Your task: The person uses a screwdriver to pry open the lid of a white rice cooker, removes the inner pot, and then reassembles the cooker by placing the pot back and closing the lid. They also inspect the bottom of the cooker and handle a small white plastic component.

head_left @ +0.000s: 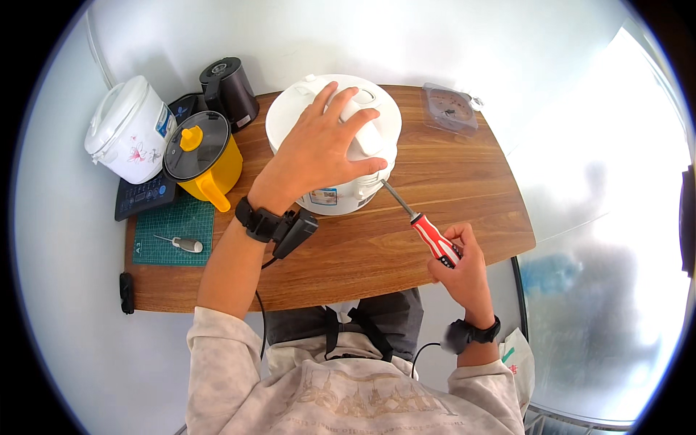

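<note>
A white rice cooker [290, 116] lies near the back middle of the wooden table. My left hand [326, 141] rests on its top with fingers spread, the thumb reaching toward the cooker's right front edge. In my right hand [464, 268] is a screwdriver [433, 238] with a red, white and black handle. Its metal shaft points up and left, and the tip meets the cooker's side just below my left thumb. Whether the tip sits in a screw is too small to tell.
On the left are a white rice cooker with flowers [134, 134], a yellow pot [225, 170], a dark kettle [235, 94] and a black induction cooker [138, 197]. A smaller screwdriver [187, 245] lies on a green cutting mat [156, 254]. A clear plastic box [449, 109] is at back right.
</note>
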